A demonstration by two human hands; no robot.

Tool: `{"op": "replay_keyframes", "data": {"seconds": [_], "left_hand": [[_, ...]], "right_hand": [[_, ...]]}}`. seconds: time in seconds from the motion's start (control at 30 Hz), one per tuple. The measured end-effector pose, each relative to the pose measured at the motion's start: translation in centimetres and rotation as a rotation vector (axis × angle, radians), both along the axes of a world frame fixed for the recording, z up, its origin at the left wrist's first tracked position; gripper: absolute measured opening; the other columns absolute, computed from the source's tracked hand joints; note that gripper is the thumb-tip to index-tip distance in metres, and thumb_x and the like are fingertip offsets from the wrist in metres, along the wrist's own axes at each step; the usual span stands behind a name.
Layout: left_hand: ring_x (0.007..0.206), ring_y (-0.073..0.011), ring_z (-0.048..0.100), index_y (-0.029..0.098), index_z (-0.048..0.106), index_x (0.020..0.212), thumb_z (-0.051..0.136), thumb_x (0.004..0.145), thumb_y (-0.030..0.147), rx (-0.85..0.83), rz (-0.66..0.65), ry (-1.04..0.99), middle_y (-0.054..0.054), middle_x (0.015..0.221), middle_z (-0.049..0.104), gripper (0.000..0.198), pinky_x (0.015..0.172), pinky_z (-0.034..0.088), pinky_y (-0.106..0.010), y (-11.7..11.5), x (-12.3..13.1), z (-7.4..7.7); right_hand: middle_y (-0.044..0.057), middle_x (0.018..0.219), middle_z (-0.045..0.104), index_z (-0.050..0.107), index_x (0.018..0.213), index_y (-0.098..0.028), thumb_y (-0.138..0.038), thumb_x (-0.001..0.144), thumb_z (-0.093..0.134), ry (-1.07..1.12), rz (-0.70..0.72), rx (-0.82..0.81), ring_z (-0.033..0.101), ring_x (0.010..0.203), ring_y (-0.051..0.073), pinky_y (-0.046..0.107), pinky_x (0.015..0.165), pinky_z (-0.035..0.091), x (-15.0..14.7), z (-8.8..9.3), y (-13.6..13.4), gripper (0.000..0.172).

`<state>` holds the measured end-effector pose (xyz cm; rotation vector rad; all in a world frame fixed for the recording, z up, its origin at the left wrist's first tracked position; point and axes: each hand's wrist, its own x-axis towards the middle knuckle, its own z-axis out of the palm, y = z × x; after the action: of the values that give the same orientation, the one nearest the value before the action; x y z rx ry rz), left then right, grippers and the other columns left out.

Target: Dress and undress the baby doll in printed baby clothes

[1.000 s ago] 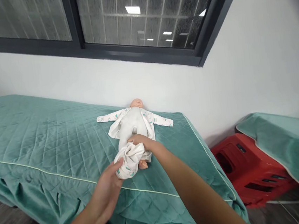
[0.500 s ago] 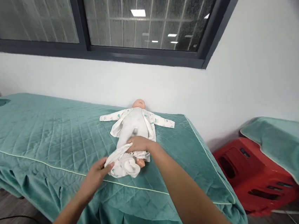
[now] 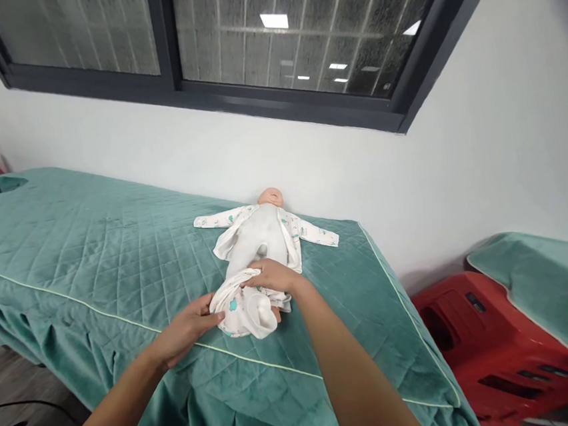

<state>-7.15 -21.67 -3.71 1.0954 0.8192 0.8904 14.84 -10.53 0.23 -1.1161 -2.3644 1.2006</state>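
On the green cover (image 3: 89, 232) lies a doll (image 3: 260, 232); at its legs (image 3: 238, 259), the left hand (image 3: 187, 326) and right hand (image 3: 277, 277) both pinch a bunched white garment (image 3: 241, 314). Its printed marks (image 3: 233, 304) are too small for reading.

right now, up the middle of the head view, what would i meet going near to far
Hanging green drape, bunched printed cloth, doll's pale torso, doll's head, white wall.

Left grip (image 3: 188, 326) pinching, right grip (image 3: 275, 276) curled
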Motion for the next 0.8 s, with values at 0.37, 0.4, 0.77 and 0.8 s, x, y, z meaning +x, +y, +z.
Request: {"op": "replay_keyframes", "data": {"seconds": [0.37, 0.4, 0.77, 0.8], "left_hand": [[0.074, -0.016, 0.051, 0.016, 0.059, 0.083, 0.057, 0.074, 0.028, 0.322, 0.237, 0.347, 0.001, 0.075, 0.058, 0.015, 0.069, 0.04, -0.026, 6.7, -0.7, -1.9], [0.074, -0.016, 0.051, 0.016, 0.059, 0.083, 0.057, 0.075, 0.028, 0.354, 0.248, 0.371, 0.001, 0.075, 0.058, 0.015, 0.068, 0.04, -0.026, 7.4, -0.8, -2.1], [0.094, -0.0242, 0.062, 0.019, 0.058, 0.11, 0.044, 0.087, 0.026, 0.654, 0.39, 0.726, -0.008, 0.104, 0.068, 0.028, 0.082, 0.044, -0.033, 11.8, 0.0, -3.1], [0.097, -0.0254, 0.063, 0.02, 0.057, 0.113, 0.043, 0.088, 0.026, 0.669, 0.398, 0.785, -0.009, 0.108, 0.068, 0.029, 0.083, 0.044, -0.034, 12.1, 0.1, -3.1]], "right_hand": [[0.001, 0.087, 0.066, 0.071, 0.096, -0.015, -0.051, 0.077, 0.071, 0.157, -0.079, -0.093, 0.056, 0.078, 0.016, 0.024, 0.07, 0.041, 0.5, -0.6, -0.1, 0.041], [0.001, 0.087, 0.066, 0.071, 0.097, -0.015, -0.051, 0.077, 0.071, 0.161, -0.085, -0.105, 0.056, 0.077, 0.015, 0.024, 0.07, 0.041, 0.5, -0.6, -0.1, 0.041], [0.004, 0.107, 0.068, 0.067, 0.114, -0.018, -0.048, 0.082, 0.066, 0.195, -0.169, -0.156, 0.06, 0.093, 0.021, 0.031, 0.084, 0.045, 0.7, -0.6, 0.5, 0.044], [0.004, 0.107, 0.068, 0.067, 0.114, -0.018, -0.047, 0.082, 0.066, 0.202, -0.183, -0.157, 0.06, 0.093, 0.021, 0.031, 0.084, 0.046, 0.7, -0.7, 0.7, 0.043]]}}
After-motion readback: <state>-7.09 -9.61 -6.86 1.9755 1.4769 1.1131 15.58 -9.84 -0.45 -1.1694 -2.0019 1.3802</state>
